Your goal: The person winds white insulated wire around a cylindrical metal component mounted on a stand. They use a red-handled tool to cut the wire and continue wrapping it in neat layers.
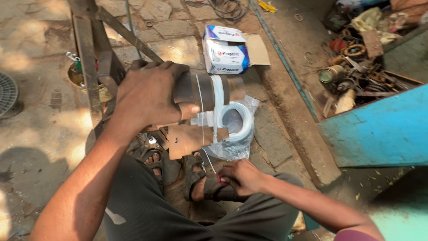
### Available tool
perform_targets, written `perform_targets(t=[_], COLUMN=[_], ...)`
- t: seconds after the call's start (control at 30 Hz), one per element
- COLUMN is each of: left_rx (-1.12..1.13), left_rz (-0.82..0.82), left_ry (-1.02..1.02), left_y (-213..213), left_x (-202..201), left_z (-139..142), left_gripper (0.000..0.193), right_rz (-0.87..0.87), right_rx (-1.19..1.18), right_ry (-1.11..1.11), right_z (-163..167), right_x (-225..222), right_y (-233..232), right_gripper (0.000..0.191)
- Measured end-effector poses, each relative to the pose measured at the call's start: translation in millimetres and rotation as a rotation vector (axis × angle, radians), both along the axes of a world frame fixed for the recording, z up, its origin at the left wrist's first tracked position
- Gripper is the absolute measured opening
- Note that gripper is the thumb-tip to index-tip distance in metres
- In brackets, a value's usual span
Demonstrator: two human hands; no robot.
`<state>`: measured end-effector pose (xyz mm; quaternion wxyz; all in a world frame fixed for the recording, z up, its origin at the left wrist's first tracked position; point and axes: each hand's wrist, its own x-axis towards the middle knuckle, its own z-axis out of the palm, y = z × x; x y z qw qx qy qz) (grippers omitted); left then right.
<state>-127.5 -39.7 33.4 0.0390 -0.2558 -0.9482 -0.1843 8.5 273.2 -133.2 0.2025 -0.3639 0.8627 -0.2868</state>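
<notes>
At mid-frame the left hand (pixel 149 96) grips a brown cylindrical former (pixel 207 89) while the right hand (pixel 240 176), lower centre, pinches taut white wire (pixel 203 129), so winding seems underway, needing steady tension for neat turns.

Two hands are in view, the left hand (pixel 149 96) and the right hand (pixel 240 176), along with one brown cylinder (pixel 207 89), one coil of white wire (pixel 236 121), one white cardboard box (pixel 225 56), and two sandalled feet (pixel 196 178).
</notes>
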Motion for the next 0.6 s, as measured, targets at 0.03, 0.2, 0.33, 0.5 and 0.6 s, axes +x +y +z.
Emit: perform_targets(t=[0.03, 0.2, 0.33, 0.5, 0.6], left_rx=[-0.032, -0.064, -0.077, -0.062, 0.04], left_rz=[0.013, 0.048, 0.048, -0.05, -0.177], left_ry=[0.018, 0.022, 0.027, -0.027, 0.117], left_y=[2.2, 5.0, 8.1, 11.0, 3.4], left_x=[0.7, 5.0, 11.4, 17.3, 23.1], left_z=[-0.3, 5.9, 11.5, 6.3, 0.0], left_gripper=[0.085, 0.084, 0.084, 0.089, 0.098], right_rz=[0.056, 0.276, 0.393, 0.137, -0.019], right_rx=[0.016, 0.008, 0.385, 0.087, -0.101], right_ry=[0.064, 0.376, 1.258, 1.137, 0.624], right_z=[23.0, 127.4, 190.7, 170.2, 55.0], right_x=[2.6, 5.7, -45.0, -220.6, -302.2], right_y=[-3.6, -24.4, -29.5, -33.8, -36.4], right_gripper=[0.014, 0.022, 0.038, 0.027, 0.036])
